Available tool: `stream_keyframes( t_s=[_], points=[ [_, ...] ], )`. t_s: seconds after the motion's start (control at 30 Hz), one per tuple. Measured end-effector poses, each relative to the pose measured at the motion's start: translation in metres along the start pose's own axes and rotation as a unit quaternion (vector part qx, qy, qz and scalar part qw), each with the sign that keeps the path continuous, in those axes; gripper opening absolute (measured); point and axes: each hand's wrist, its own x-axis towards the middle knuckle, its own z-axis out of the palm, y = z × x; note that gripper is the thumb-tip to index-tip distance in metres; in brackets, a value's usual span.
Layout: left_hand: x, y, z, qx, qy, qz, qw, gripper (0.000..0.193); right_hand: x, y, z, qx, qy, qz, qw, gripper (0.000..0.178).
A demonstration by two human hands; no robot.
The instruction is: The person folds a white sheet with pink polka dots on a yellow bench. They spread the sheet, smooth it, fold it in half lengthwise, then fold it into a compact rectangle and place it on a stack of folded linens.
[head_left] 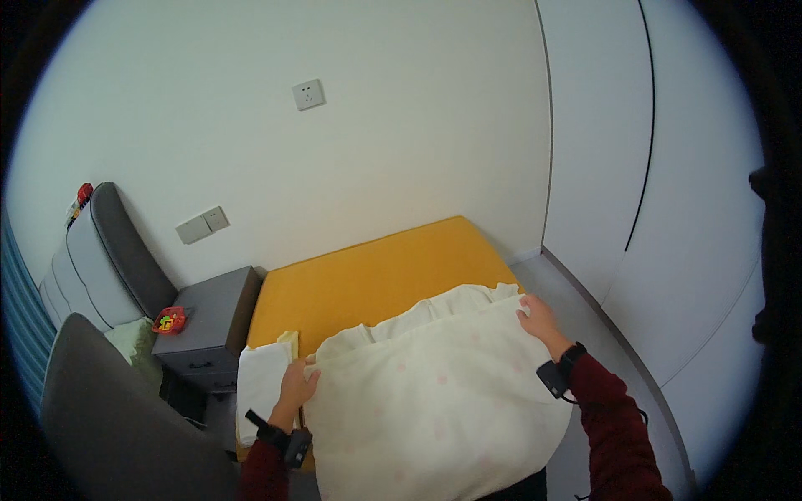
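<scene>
A large cream cloth (pixel 434 401) with faint pink spots hangs spread out between my hands. Its far edge is wavy and lies over a yellow padded surface (pixel 376 263); the near part drapes down toward me. My left hand (pixel 298 384) pinches the cloth at its left edge, beside a folded white cloth (pixel 263 384) on the yellow surface. At the far right corner, my right hand (pixel 539 317) grips the same cloth with the thumb on top. Both wrists carry small black devices on straps.
Left of the yellow surface stands a grey nightstand (pixel 209 313) with a small red basket (pixel 170 321) of yellow and green bits on it. A grey padded chair or headboard piece (pixel 109 409) is near on the left. White cabinet doors (pixel 668 209) rise at the right.
</scene>
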Motion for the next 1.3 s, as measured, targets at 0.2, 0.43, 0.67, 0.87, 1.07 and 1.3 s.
stream_keyframes(
  t_s=[0.2,0.43,0.67,0.87,1.07,1.3],
  points=[
    [0.071,-0.034,0.034,-0.028,-0.011,-0.070,0.997,0.051,0.063,-0.032,0.022,-0.136,-0.038,-0.071,0.987,0.044],
    [0.097,-0.042,0.049,-0.028,-0.093,-0.048,0.994,0.042,0.093,-0.007,0.036,-0.145,-0.059,-0.136,0.978,0.023],
    [0.127,-0.028,0.032,-0.158,-0.027,-0.093,0.983,0.029,0.107,0.014,-0.022,-0.054,0.038,-0.091,0.994,0.018],
    [0.162,-0.004,0.038,-0.096,0.063,-0.025,0.993,0.025,0.121,0.010,-0.050,-0.155,0.064,-0.008,0.986,0.016],
    [0.177,0.006,0.075,0.147,-0.011,-0.016,0.989,0.028,0.129,0.009,0.006,-0.347,0.098,-0.108,0.926,0.019],
    [0.193,0.013,0.107,0.081,-0.068,0.000,0.994,0.035,0.133,-0.061,0.059,-0.156,-0.122,-0.240,0.950,0.019]
  ],
)
